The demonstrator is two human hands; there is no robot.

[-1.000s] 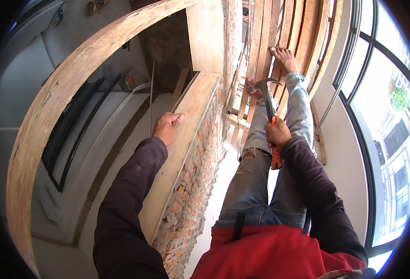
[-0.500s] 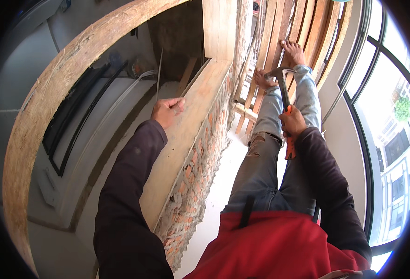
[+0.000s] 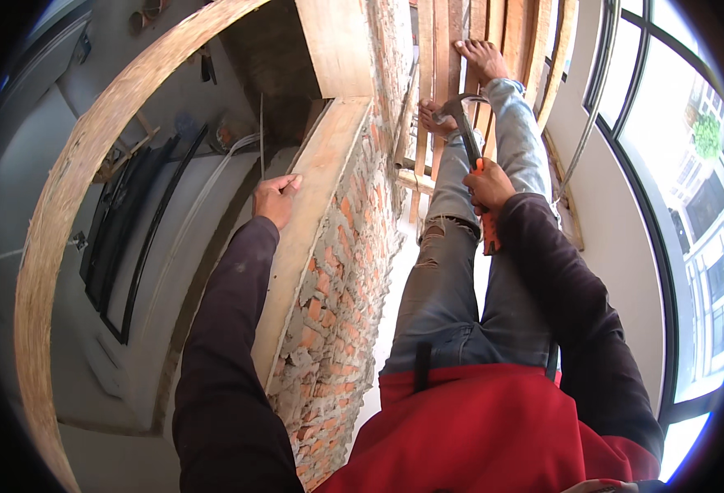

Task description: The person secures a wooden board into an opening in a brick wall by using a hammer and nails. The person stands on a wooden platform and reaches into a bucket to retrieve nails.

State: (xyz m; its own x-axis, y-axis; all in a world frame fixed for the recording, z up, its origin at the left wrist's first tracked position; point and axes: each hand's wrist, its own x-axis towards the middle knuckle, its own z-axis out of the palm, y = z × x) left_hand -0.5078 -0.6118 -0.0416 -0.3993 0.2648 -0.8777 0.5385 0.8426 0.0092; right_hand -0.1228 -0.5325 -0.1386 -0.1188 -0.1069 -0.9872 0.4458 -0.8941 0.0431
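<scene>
My right hand (image 3: 491,187) is wrapped round the orange and black handle of a claw hammer (image 3: 465,123), whose metal head points away from me above my shins. At the inner edge of a pale wooden board (image 3: 317,177), my left hand (image 3: 275,200) is closed in a pinch, thumb and fingertips together by the wood. Whatever is between those fingers, if anything, is too small to make out. The board lines an opening in a rough brick wall (image 3: 329,329) and meets an upright wooden piece (image 3: 333,49) at its far end.
A curved wooden arch edge (image 3: 37,279) sweeps round the left side. Through the opening lie dark frame lengths (image 3: 124,222) on a lower level. My bare feet (image 3: 483,62) stand on spaced wooden planks (image 3: 451,53). Dark-framed windows (image 3: 666,205) run along the right.
The view has shifted, showing more brick face. My left hand has come closer to the board, its fingers now by the wood. My right hand still holds the hammer.
</scene>
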